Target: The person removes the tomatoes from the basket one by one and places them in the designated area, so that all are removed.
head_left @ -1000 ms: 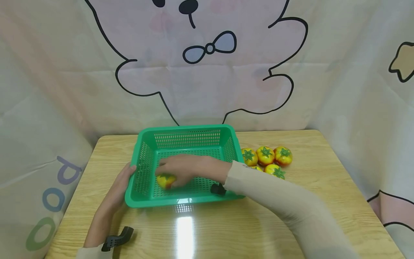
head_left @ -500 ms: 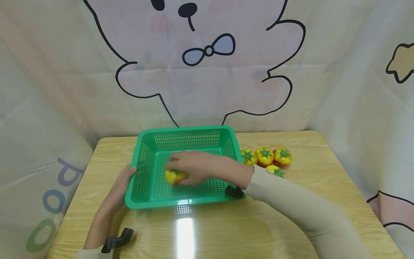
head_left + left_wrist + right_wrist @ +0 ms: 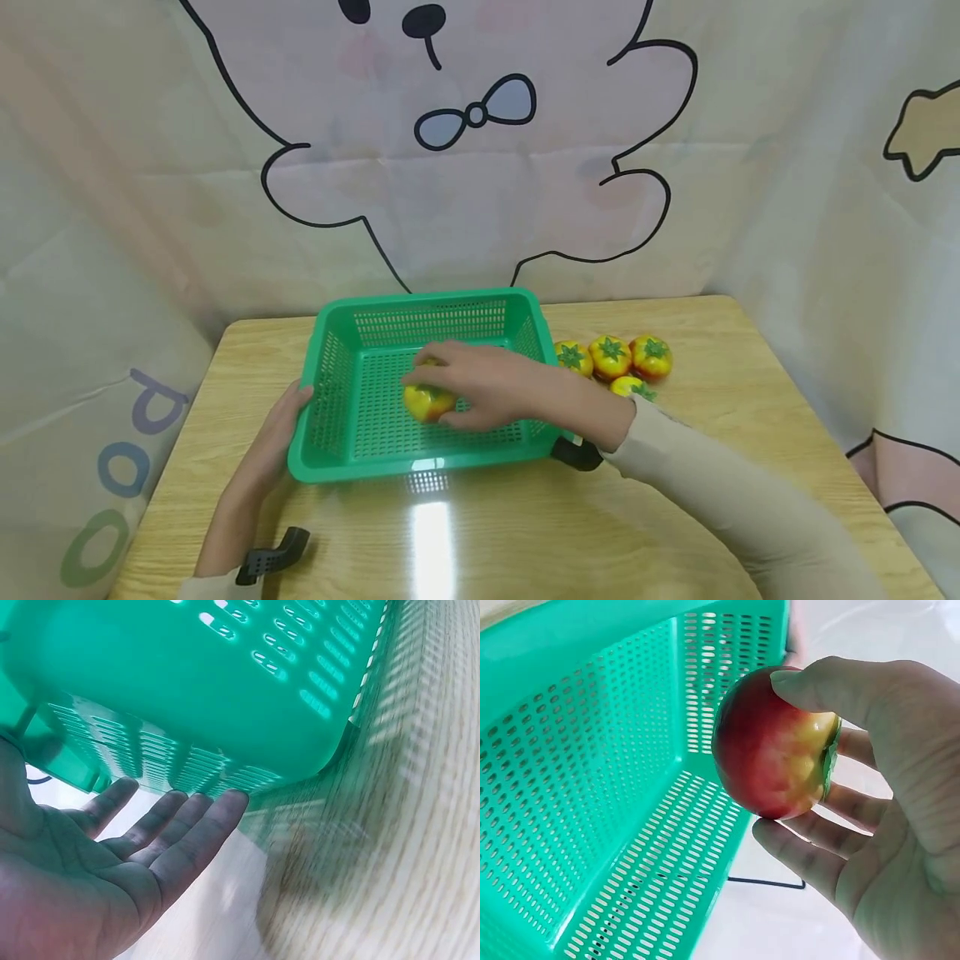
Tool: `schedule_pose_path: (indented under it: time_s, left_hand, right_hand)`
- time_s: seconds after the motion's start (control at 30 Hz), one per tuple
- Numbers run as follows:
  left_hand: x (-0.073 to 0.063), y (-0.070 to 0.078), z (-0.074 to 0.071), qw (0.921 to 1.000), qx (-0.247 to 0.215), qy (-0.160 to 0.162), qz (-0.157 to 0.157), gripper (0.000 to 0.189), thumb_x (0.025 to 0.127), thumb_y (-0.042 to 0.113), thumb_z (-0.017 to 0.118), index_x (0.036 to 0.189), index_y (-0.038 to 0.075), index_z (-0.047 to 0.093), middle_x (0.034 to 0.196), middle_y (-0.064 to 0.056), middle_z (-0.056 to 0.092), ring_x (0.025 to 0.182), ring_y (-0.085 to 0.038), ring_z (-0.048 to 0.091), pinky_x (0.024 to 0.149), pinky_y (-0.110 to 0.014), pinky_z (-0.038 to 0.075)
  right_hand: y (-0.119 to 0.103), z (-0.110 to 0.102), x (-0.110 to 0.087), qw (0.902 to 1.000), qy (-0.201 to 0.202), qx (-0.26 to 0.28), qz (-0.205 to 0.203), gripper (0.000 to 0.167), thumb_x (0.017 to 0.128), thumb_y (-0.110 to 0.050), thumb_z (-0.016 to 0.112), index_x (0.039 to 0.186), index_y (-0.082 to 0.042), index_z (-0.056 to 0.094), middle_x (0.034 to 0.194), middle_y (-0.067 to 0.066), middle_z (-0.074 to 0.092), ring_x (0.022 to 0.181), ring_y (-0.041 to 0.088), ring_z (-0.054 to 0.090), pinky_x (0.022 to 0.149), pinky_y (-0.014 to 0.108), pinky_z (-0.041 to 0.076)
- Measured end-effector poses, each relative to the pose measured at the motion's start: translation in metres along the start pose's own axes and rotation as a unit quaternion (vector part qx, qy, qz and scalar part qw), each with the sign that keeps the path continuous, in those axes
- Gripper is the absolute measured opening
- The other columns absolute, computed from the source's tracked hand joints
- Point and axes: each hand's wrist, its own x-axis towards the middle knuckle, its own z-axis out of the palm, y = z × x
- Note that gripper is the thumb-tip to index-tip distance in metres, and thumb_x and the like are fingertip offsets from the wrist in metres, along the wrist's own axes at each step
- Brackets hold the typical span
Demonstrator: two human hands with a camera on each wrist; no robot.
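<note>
My right hand (image 3: 487,387) pinches a round tomato-like fruit (image 3: 430,404) inside the green plastic basket (image 3: 360,475). The right wrist view shows the thumb and fingers round this red and yellow fruit (image 3: 769,750), its green leafy top towards the palm. There it appears lifted off the basket's slotted floor (image 3: 660,877). At the basket's left end, my left hand (image 3: 273,425) holds the rim, thumb over it. In the left wrist view the fingertips of that hand (image 3: 82,877) touch the outer wall (image 3: 150,742); the thumb is partly out of frame.
Several similar fruits (image 3: 611,357) stand on the wooden table (image 3: 510,533) just right of the basket, partly hidden by the right arm. A patterned cloth (image 3: 480,200) hangs behind and beside the table. Black wrist mounts (image 3: 273,556) stick out near both sleeves.
The right hand has moved rightward within the basket, carrying the fruit from near the left end towards the middle. The left hand stays on the basket, which has not visibly moved.
</note>
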Motion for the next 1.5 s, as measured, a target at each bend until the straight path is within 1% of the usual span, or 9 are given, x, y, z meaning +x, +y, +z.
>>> schedule_pose_path:
  time_s: [0.13,0.23,0.43,0.6,0.83,1.03,1.27,1.37,1.5]
  left_hand:
    - [0.000,0.000,0.000,1.0000,-0.008,-0.005,-0.001,0.076,0.113,0.059,0.019,0.170,0.010,0.007,0.154,-0.029,0.040,0.105,-0.015,0.068,0.084,-0.035,0.062]
    - [0.000,0.000,-0.001,1.0000,-0.005,-0.004,0.000,0.076,0.114,0.058,0.018,0.170,0.008,0.005,0.155,-0.029,0.038,0.105,-0.014,0.067,0.083,-0.035,0.062]
    - [-0.001,-0.001,-0.003,0.9999,-0.006,-0.002,-0.008,0.076,0.113,0.059,0.018,0.170,0.011,0.005,0.154,-0.029,0.039,0.103,-0.015,0.068,0.082,-0.035,0.063]
    - [0.000,-0.002,-0.002,1.0000,-0.006,-0.005,-0.002,0.077,0.113,0.060,0.018,0.171,0.011,0.003,0.157,-0.030,0.037,0.103,-0.014,0.069,0.082,-0.035,0.063]
    - [0.002,-0.002,-0.001,0.9999,-0.016,-0.006,0.003,0.077,0.114,0.059,0.021,0.171,0.010,0.005,0.155,-0.030,0.039,0.105,-0.015,0.069,0.083,-0.035,0.063]
    - [0.000,-0.002,0.000,0.9999,-0.010,-0.003,0.004,0.077,0.113,0.060,0.020,0.171,0.010,0.004,0.158,-0.030,0.037,0.106,-0.014,0.069,0.083,-0.033,0.063]
    - [-0.001,-0.001,0.000,0.9999,-0.005,-0.003,0.011,0.077,0.113,0.059,0.019,0.171,0.010,0.004,0.159,-0.030,0.036,0.109,-0.013,0.068,0.085,-0.032,0.063]
    - [-0.001,0.000,0.001,0.9999,-0.002,0.000,0.011,0.078,0.113,0.060,0.019,0.171,0.009,0.004,0.159,-0.030,0.036,0.110,-0.013,0.068,0.085,-0.031,0.062]
    - [-0.001,0.000,0.001,1.0000,-0.003,0.001,0.009,0.078,0.113,0.059,0.019,0.170,0.009,0.004,0.159,-0.030,0.036,0.109,-0.013,0.068,0.085,-0.031,0.062]
  right_hand:
    - [0.000,-0.005,-0.008,0.9997,0.021,0.008,0.007,0.056,0.099,-0.030,0.074,0.152,-0.026,0.055,0.155,0.002,0.052,0.139,0.019,0.053,0.102,0.033,0.058]
    - [0.000,-0.005,-0.013,0.9989,0.042,0.022,0.001,0.057,0.099,-0.028,0.075,0.152,-0.024,0.055,0.154,0.004,0.053,0.139,0.021,0.053,0.105,0.035,0.057]
    - [0.001,0.003,-0.023,0.9955,0.093,0.017,-0.004,0.057,0.099,-0.031,0.075,0.152,-0.021,0.056,0.153,0.008,0.054,0.137,0.024,0.055,0.104,0.036,0.057]
    - [0.006,0.011,-0.034,0.9899,0.139,0.026,0.002,0.058,0.099,-0.032,0.075,0.153,-0.021,0.056,0.152,0.009,0.053,0.135,0.024,0.054,0.102,0.037,0.056]
    - [0.010,0.018,-0.050,0.9786,0.200,0.043,0.023,0.056,0.096,-0.029,0.077,0.149,-0.023,0.058,0.150,0.008,0.052,0.137,0.024,0.050,0.099,0.037,0.056]
    - [0.013,0.026,-0.062,0.9732,0.216,0.058,0.052,0.060,0.095,-0.030,0.078,0.150,-0.023,0.057,0.152,0.007,0.050,0.138,0.024,0.049,0.097,0.037,0.056]
    - [0.016,0.032,-0.075,0.9675,0.233,0.067,0.072,0.062,0.093,-0.029,0.080,0.151,-0.022,0.058,0.152,0.008,0.050,0.132,0.022,0.053,0.086,0.032,0.056]
    - [0.018,0.035,-0.080,0.9647,0.241,0.070,0.079,0.062,0.093,-0.029,0.081,0.150,-0.022,0.058,0.151,0.009,0.051,0.132,0.022,0.054,0.089,0.034,0.058]
    - [0.019,0.037,-0.089,0.9588,0.257,0.072,0.098,0.061,0.093,-0.029,0.081,0.149,-0.024,0.059,0.151,0.008,0.052,0.136,0.024,0.052,0.098,0.041,0.058]
